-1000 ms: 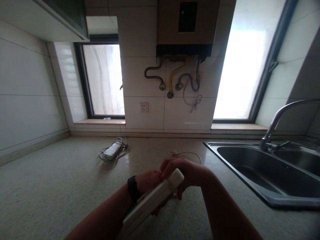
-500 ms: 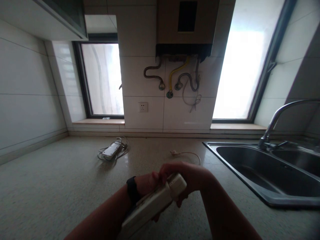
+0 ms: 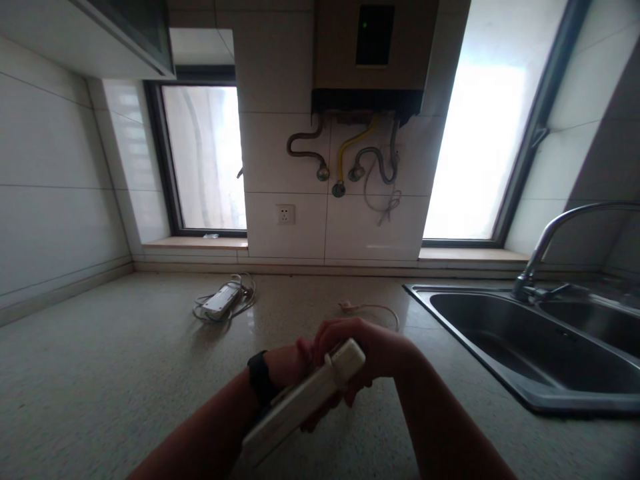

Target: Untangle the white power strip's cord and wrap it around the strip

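A long white power strip (image 3: 295,413) slants up to the right, held above the countertop in both hands. My left hand (image 3: 293,367), with a black band on its wrist, is closed around the strip's middle from beneath. At the upper end, my right hand (image 3: 370,350) bends over it with fingers curled. A pale band, which looks like a turn of cord, crosses the strip near that end. Behind the right hand, a thin cord (image 3: 383,308) with a plug (image 3: 346,306) lies on the counter. Part of the right fingers is hidden by the strip.
Another white power strip (image 3: 223,300) lies back left with its cord looped around it. To the right is a steel double sink (image 3: 470,353) with a curved faucet (image 3: 545,243). A wall socket (image 3: 285,214) and a water heater (image 3: 335,47) are on the tiled wall.
Both hands and the held power strip have shifted slightly left, and the strip has turned a little. A green light now shows on the water heater's dark panel.
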### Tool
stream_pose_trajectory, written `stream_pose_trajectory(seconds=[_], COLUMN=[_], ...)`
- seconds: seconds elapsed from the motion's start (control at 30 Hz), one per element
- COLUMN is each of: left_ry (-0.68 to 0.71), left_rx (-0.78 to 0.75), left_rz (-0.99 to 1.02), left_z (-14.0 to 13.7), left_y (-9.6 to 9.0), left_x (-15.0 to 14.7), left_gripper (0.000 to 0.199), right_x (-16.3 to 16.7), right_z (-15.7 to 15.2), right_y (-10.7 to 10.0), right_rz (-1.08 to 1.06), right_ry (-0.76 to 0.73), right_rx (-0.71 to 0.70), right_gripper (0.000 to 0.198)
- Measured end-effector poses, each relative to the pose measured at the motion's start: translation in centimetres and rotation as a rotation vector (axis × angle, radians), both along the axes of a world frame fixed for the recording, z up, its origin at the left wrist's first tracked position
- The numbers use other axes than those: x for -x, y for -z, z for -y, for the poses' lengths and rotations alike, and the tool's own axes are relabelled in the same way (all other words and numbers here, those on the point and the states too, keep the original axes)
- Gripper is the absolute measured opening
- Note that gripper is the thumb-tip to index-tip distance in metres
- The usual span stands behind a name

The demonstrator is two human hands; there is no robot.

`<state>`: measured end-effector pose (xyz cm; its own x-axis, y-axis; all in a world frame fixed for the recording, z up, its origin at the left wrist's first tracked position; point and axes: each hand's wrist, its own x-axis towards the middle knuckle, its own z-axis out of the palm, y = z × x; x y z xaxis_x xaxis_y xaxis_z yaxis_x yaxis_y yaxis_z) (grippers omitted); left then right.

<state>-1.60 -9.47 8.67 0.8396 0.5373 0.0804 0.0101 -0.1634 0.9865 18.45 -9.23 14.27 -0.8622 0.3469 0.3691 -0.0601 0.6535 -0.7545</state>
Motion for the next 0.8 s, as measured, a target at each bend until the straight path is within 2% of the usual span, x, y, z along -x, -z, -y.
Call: stream_pose_trajectory(seconds=[0.07, 0.17, 0.23, 0.33, 0.4, 0.43, 0.53, 0.6, 0.7, 0.8], left_ry=[0.059, -0.051, -0.126, -0.172, -0.284, -0.368, -0.598, -0.712, -0.867, -0.888], left_rx=[-0.173, -0.319, -0.31, -0.324, -0.476, -0.598, -1.023, -1.214, -1.333, -1.325], left_rz=[-0.028, -0.074, -0.141, -0.185, -0.19, -0.212, -0.338, -0.425, -0.568, -0.642], left_z=[0.1, -0.3, -0.5, -0.4, 0.0, 0.2, 0.5, 0.4, 0.0, -0.3], left_y=[-0.8, -1.6, -2.3, -3.5, -4.2, -4.4, -4.2, -3.5, -2.7, -2.6], left_x=[0.3, 1.2, 1.9, 2.9, 3.2, 3.1, 2.4, 1.6, 0.6, 0.6], left_gripper=[0.076, 0.092, 0.087, 0.064, 0.06, 0.066, 0.092, 0.098, 0.093, 0.093], right_x=[0.0, -0.1, -0.3, -0.5, -0.5, -0.5, -0.1, 0.5, 1.8, 2.7], right_z=[-0.2, -0.4, -0.6, -1.2, -1.8, -2.2, -3.2, -3.4, -3.1, -2.5], right_y=[0.2, 0.6, 0.8, 1.2, 1.6, 1.8, 2.4, 2.6, 2.7, 2.5], right_rz=[-0.009, -0.033, -0.047, -0.066, -0.124, -0.174, -0.322, -0.363, -0.417, -0.44], right_ry=[0.038, 0.105, 0.171, 0.312, 0.418, 0.469, 0.598, 0.647, 0.675, 0.659], right_rx=[0.013, 0.016, 0.028, 0.113, 0.194, 0.228, 0.308, 0.352, 0.394, 0.427], right_gripper=[0.056, 0.058, 0.057, 0.052, 0.052, 0.052, 0.05, 0.048, 0.046, 0.043])
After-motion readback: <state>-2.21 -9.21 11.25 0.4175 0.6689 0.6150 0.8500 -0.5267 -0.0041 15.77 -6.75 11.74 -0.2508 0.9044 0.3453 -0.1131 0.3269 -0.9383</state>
